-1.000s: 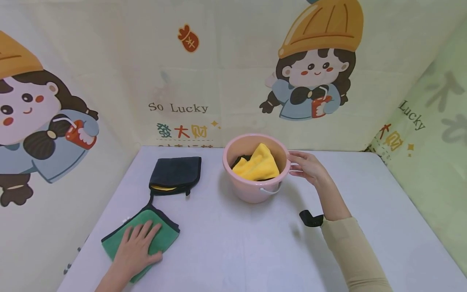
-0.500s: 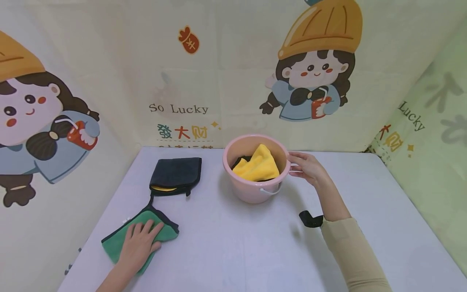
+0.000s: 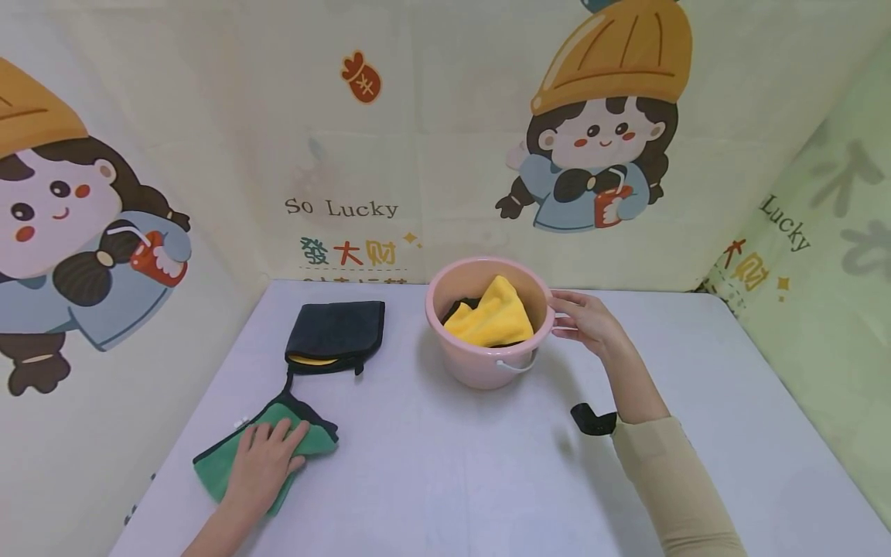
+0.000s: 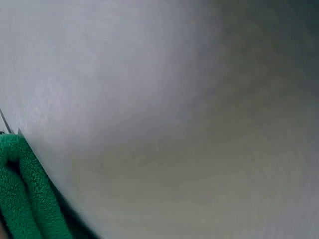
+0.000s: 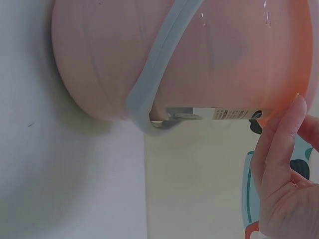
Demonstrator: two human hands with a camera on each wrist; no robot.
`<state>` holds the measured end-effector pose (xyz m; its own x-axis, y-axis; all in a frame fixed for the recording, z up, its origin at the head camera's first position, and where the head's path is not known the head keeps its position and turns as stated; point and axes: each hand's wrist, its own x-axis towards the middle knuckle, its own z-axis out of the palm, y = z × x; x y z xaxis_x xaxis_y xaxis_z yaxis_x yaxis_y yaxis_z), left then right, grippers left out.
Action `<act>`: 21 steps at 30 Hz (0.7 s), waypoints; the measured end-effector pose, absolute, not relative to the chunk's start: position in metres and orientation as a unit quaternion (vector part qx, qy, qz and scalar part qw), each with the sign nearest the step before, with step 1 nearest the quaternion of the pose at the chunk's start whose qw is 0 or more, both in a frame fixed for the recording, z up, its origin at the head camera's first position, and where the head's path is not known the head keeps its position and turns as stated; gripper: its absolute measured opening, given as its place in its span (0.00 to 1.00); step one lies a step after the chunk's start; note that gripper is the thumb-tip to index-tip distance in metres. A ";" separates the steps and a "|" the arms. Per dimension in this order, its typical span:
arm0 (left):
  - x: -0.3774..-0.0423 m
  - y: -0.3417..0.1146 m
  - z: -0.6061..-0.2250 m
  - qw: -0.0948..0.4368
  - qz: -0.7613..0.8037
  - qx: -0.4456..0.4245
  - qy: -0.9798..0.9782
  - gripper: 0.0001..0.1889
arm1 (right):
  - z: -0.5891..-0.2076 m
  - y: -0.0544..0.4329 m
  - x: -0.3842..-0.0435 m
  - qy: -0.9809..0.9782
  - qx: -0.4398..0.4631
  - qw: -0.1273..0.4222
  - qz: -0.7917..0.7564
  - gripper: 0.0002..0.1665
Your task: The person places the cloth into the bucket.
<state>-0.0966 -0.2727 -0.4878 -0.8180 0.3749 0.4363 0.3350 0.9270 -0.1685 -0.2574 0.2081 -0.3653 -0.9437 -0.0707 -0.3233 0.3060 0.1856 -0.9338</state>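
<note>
Under my left hand (image 3: pixel 261 464), a green plush towel (image 3: pixel 219 468) with black edging lies on the table, bunched between fingers and thumb. Its folded green pile shows at the lower left of the left wrist view, a towel fold (image 4: pixel 30 199) standing up. My right hand (image 3: pixel 588 321) holds the rim of a pink bucket (image 3: pixel 480 367) from the right side. In the right wrist view the fingers (image 5: pixel 281 142) lie along the bucket's outside near the rim, the thumb on the rim's other side. A yellow towel (image 3: pixel 494 317) with dark edging sits inside the bucket.
A folded dark towel (image 3: pixel 334 333) with a yellow layer inside lies behind the green one, its black loop close to the green towel's edge. A white bucket handle (image 3: pixel 515 365) hangs at the front. A printed cloth backdrop (image 3: pixel 452 155) borders the white table (image 3: pixel 431 480).
My left hand has shifted slightly forward, gathering the green towel; its near corner has drawn up and its spread has narrowed. My right hand and the bucket have stayed put.
</note>
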 end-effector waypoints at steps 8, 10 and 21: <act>-0.101 -0.267 -0.477 0.266 0.054 -0.187 -0.944 0.42 | -0.364 0.209 -0.257 0.755 0.078 0.151 -0.633 0.38; -0.105 -0.264 -0.473 0.277 0.054 -0.188 -0.941 0.41 | -0.364 0.209 -0.256 0.756 0.077 0.151 -0.632 0.38; -0.128 -0.246 -0.440 0.321 0.047 -0.200 -0.925 0.37 | -0.365 0.207 -0.257 0.757 0.080 0.146 -0.631 0.39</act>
<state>-0.1282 -0.2464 -0.4396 -0.7145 0.4001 0.5740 0.3400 0.9155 -0.2149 -0.2573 0.2074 -0.3653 -0.9447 -0.0631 -0.3218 0.3052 0.1898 -0.9332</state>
